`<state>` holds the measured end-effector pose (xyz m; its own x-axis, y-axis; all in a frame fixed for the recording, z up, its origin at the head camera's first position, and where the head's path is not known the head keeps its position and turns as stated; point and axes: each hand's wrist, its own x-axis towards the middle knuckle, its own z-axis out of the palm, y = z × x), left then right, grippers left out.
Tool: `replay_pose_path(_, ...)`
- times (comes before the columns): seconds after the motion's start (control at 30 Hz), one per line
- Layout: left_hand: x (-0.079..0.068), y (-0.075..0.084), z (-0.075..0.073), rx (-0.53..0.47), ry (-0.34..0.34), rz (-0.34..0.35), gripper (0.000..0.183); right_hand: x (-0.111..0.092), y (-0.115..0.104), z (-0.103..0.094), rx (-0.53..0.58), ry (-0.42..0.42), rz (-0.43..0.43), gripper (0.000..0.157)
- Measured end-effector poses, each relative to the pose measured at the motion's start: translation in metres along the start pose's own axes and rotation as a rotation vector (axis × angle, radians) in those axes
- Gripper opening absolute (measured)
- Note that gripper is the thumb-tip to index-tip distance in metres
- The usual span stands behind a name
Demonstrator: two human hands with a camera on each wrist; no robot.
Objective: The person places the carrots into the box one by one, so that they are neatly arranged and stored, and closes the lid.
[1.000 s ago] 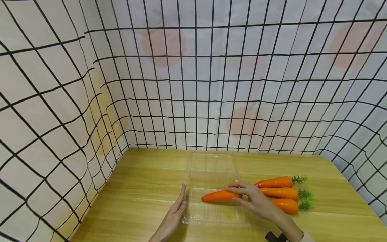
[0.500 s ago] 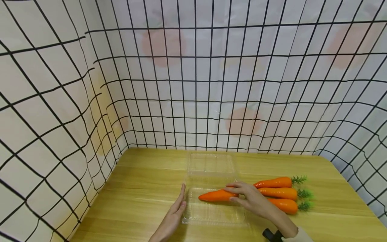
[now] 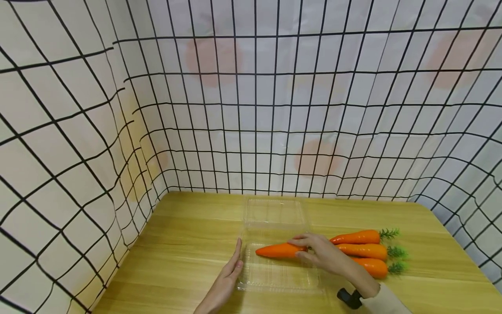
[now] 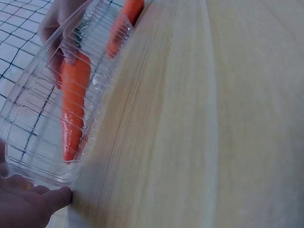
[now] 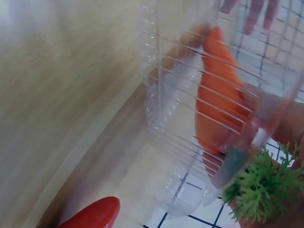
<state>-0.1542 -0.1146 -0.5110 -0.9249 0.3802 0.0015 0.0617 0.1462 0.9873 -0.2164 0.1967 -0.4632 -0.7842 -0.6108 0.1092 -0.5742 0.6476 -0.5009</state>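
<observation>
My right hand (image 3: pixel 319 253) grips the thick end of a carrot (image 3: pixel 278 250) over the base of a clear plastic clamshell box (image 3: pixel 274 279). The carrot's tip points left, toward my other hand; in the right wrist view its green leafy top (image 5: pixel 259 190) sticks out by the palm. My left hand (image 3: pixel 225 279) has its fingers straight and rests against the box's left side. In the left wrist view the carrot (image 4: pixel 73 109) shows through the clear wall, with the left thumb and fingers (image 4: pixel 59 198) at the box's end.
To the right of the box lie three more carrots, the far one (image 3: pixel 357 237), the middle one (image 3: pixel 366 251) and the near one (image 3: pixel 374 267), leafy tops rightward. The box's open lid (image 3: pixel 274 212) lies behind its base. Black wire grid (image 3: pixel 255 104) walls the wooden table (image 3: pixel 176 244).
My right hand has moved a little to the left with the carrot, whose tip now lies nearer the box's left side. My left hand has stayed in place.
</observation>
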Motion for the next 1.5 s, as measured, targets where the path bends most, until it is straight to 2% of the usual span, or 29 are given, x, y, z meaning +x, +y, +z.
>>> replay_pose_path(0.27,-0.001,0.000,0.000,0.010,0.003,0.003,0.062,0.008,-0.001,0.002,-0.038,-0.001,0.005,0.038)
replay_pose_path(0.53,-0.001,0.000,-0.001,0.012,-0.002,0.014,0.062,0.013,-0.002,0.002,-0.025,-0.043,0.016,0.039)
replay_pose_path(0.83,0.001,-0.001,-0.001,0.013,-0.011,0.016,0.063,0.018,0.000,0.008,-0.067,-0.067,-0.023,0.038)
replay_pose_path(1.13,0.001,-0.001,-0.001,0.022,-0.005,0.013,0.062,0.018,0.004,0.013,-0.059,-0.033,-0.023,0.038)
replay_pose_path(1.5,0.000,-0.001,-0.001,0.031,0.013,0.009,0.062,0.023,0.007,0.020,-0.024,0.008,-0.063,0.039)
